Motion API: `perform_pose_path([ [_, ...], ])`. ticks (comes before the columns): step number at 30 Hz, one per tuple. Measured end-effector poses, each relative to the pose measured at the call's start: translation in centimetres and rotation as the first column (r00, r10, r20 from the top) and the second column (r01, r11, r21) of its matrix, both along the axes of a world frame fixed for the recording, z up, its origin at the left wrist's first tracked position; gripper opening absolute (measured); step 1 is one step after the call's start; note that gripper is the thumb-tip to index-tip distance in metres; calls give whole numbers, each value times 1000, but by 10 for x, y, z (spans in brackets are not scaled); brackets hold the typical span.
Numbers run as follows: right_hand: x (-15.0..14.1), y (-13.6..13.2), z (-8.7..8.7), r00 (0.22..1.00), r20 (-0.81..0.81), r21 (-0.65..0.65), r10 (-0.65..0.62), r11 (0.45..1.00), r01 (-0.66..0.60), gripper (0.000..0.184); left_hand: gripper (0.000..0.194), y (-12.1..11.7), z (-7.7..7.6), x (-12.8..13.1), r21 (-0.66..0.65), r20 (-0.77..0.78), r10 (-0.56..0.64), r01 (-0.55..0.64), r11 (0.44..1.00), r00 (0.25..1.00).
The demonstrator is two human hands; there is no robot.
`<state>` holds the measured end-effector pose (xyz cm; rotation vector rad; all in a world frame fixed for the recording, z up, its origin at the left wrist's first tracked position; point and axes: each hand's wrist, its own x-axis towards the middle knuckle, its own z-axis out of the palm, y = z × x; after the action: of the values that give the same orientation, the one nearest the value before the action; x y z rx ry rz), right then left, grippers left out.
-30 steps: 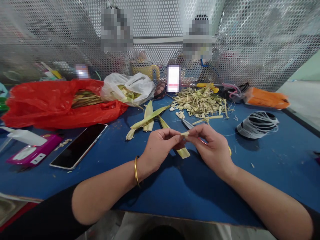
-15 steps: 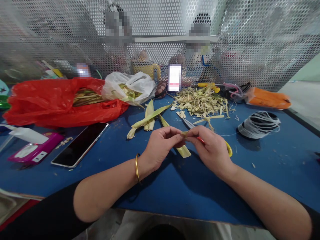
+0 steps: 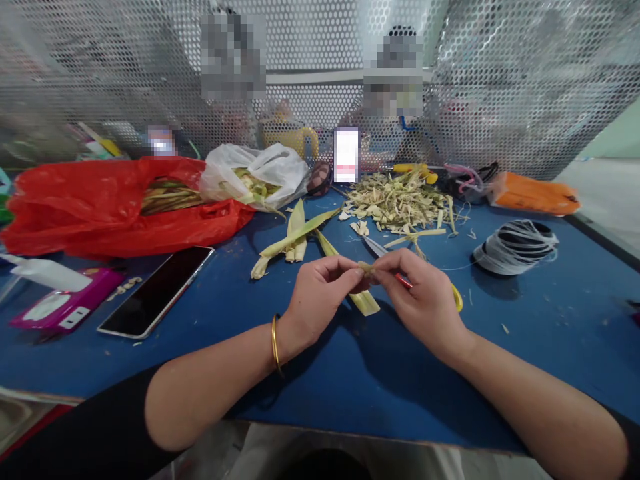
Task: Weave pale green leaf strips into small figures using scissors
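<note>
My left hand [image 3: 323, 300], with a gold bangle at its wrist, and my right hand [image 3: 420, 297] meet fingertip to fingertip over the table. Between their pinched fingers is a small pale piece of corn husk [image 3: 367, 268], largely covered by the fingers. A longer strip of corn husk [image 3: 367, 303] lies under the hands. Scissors [image 3: 375, 247] rest partly beneath my right hand; their blade points up-left and a yellow handle shows at the right. Several folded corn husks [image 3: 297, 233] lie crossed beyond my left hand.
Behind my right hand is a heap of husk scraps [image 3: 403, 200]; a spool of clear thread [image 3: 515, 247] stands to its right. On the left are a phone [image 3: 157, 290], a purple tissue pack [image 3: 67, 300], a red bag [image 3: 75, 207] and a white bag [image 3: 290, 170]. A perforated metal screen [image 3: 320, 40] stands behind.
The pinched piece of husk shows slightly more between the fingertips. Both hands keep nearly the same place, and the whole view has shifted a little.
</note>
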<state>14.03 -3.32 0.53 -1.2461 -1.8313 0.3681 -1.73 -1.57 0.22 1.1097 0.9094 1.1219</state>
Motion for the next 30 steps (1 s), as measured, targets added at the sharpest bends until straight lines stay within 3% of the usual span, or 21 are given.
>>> perform_pose_path([
  [4,0,1,-1,994,-112,-85,-10,996,1,2,10,0,1,-2,52,-95,-30,36,998,995],
  [9,0,3,-6,953,-297,-141,57,985,-102,22,11,1,3,-2,-5,-95,-44,44,999,994],
  [11,1,4,-7,970,-236,-99,64,991,-90,17,13,2,3,-2,-74,-50,-39,35,997,998],
  [14,3,4,-7,998,-23,26,55,998,-54,8,16,2,3,-3,-179,21,-41,44,983,999],
  [17,4,4,-6,995,88,99,38,994,-46,6,17,2,4,-3,-216,57,-54,65,974,997],
  [24,2,4,-3,995,95,92,8,996,-17,7,18,3,4,-4,-224,70,-46,60,973,996],
  [30,-2,1,-1,992,-129,-30,-9,1000,5,6,19,0,2,-2,-100,28,-16,19,995,999],
])
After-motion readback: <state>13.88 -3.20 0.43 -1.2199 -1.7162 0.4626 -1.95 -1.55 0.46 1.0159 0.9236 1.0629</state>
